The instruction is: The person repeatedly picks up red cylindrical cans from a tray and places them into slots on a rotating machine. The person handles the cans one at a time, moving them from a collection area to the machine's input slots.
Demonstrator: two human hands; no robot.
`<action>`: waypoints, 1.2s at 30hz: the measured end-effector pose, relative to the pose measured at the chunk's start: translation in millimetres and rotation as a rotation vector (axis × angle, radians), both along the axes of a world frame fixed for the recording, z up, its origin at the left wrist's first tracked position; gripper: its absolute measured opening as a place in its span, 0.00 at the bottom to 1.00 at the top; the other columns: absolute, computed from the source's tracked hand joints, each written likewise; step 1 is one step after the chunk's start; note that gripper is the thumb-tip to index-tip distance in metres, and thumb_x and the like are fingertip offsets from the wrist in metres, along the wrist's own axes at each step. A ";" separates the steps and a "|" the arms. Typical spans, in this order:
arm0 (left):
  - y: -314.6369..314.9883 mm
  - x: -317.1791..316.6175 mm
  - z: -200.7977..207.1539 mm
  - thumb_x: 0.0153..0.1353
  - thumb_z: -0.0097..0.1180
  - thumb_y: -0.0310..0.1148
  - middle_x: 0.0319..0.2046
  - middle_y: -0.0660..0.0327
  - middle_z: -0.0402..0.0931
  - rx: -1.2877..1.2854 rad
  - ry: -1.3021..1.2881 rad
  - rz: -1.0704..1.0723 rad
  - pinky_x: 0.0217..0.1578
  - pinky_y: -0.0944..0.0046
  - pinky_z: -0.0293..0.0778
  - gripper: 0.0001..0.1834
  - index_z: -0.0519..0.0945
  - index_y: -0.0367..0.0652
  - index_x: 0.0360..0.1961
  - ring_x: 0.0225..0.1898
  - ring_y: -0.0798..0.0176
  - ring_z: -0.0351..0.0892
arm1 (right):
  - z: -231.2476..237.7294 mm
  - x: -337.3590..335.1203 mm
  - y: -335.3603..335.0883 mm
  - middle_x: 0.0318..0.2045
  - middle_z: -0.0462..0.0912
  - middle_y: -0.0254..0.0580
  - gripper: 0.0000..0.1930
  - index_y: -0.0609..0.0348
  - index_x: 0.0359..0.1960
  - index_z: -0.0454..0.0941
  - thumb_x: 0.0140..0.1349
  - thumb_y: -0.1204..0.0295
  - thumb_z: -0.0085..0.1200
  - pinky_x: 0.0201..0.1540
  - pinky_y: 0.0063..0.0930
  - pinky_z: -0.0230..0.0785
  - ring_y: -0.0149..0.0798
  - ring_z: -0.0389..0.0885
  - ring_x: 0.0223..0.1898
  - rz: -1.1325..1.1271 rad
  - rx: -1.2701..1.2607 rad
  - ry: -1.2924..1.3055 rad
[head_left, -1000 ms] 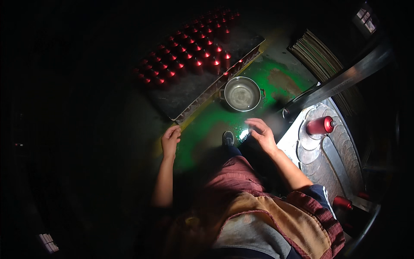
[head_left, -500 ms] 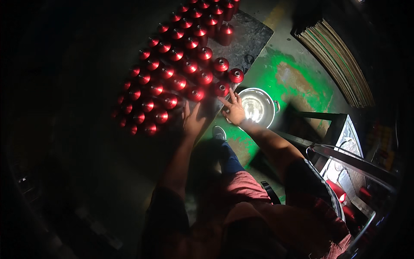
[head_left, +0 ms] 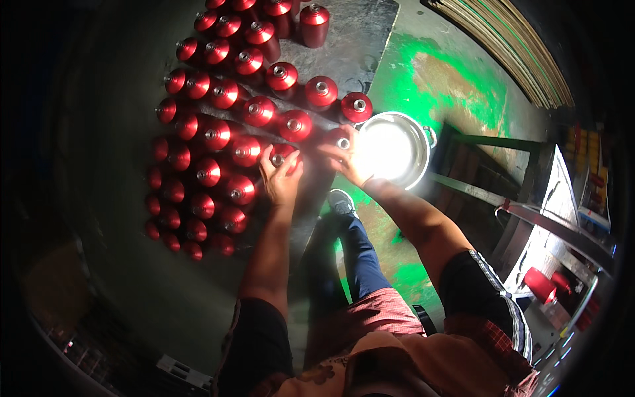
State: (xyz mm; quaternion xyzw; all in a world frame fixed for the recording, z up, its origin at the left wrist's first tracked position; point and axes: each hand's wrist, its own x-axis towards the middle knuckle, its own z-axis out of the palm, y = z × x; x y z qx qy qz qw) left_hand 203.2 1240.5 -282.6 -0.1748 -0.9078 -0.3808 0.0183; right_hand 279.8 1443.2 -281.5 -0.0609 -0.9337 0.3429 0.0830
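Note:
Rows of red metal bottles with rounded shoulders and small silver necks stand upright on a dark tabletop. At the near edge of the group, my left hand has its thumb and fingers round the top of one red bottle. My right hand is closed about another red bottle near the table's right edge. That bottle's body is mostly hidden by shadow and my fingers. One more red bottle stands just beyond it, by the table corner.
Right of my right hand sits a round metal basin with side handles, brightly lit inside. A stack of flat cardboard sheets lies at the far right. Nearer on the right is a metal frame with red bottles by it.
My fingers, earlier spread at the near edge of the group, now close round the tops of two bottles. The view has shifted and the bottles look larger and brighter.

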 end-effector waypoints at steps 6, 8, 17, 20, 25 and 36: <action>-32.4 37.1 58.9 0.48 0.71 0.23 0.57 0.53 0.71 0.377 -0.472 -0.005 0.54 0.59 0.74 0.24 0.84 0.42 0.50 0.57 0.56 0.73 | 76.6 114.6 42.3 0.54 0.75 0.39 0.26 0.56 0.62 0.73 0.61 0.73 0.62 0.59 0.34 0.68 0.35 0.74 0.55 -0.366 -1.018 -0.001; -42.0 52.5 86.1 0.54 0.65 0.25 0.55 0.54 0.74 0.579 -0.816 0.052 0.52 0.59 0.76 0.24 0.79 0.35 0.55 0.55 0.57 0.74 | 112.5 166.1 63.8 0.55 0.76 0.44 0.25 0.57 0.62 0.71 0.63 0.69 0.58 0.61 0.34 0.67 0.39 0.75 0.56 -0.635 -0.809 -0.047; 57.4 55.5 150.0 0.66 0.50 0.54 0.64 0.50 0.65 1.184 -2.286 -0.430 0.57 0.39 0.69 0.33 0.64 0.53 0.68 0.58 0.38 0.71 | 207.3 263.3 106.0 0.51 0.78 0.48 0.29 0.61 0.59 0.69 0.65 0.51 0.51 0.50 0.37 0.77 0.42 0.78 0.52 -0.537 -2.166 0.532; 95.2 48.4 167.5 0.66 0.50 0.54 0.63 0.50 0.66 0.943 -2.050 -0.461 0.57 0.40 0.70 0.32 0.65 0.52 0.67 0.57 0.38 0.71 | 213.3 241.3 116.3 0.51 0.78 0.49 0.32 0.60 0.59 0.70 0.64 0.46 0.51 0.50 0.39 0.78 0.44 0.78 0.52 -0.318 -2.414 0.682; 168.4 53.7 203.0 0.66 0.51 0.52 0.62 0.50 0.67 0.598 -1.871 -0.546 0.57 0.42 0.70 0.31 0.66 0.51 0.66 0.57 0.40 0.72 | 236.8 204.4 125.2 0.53 0.77 0.53 0.42 0.57 0.59 0.70 0.57 0.32 0.50 0.50 0.42 0.80 0.51 0.77 0.54 -0.364 -2.736 0.691; 244.1 70.7 276.9 0.65 0.53 0.49 0.60 0.51 0.69 0.149 -1.748 -0.774 0.56 0.45 0.70 0.28 0.69 0.48 0.63 0.55 0.44 0.73 | 323.8 198.7 96.6 0.51 0.78 0.58 0.27 0.59 0.54 0.72 0.66 0.48 0.50 0.55 0.42 0.74 0.53 0.78 0.53 -0.172 -2.562 0.943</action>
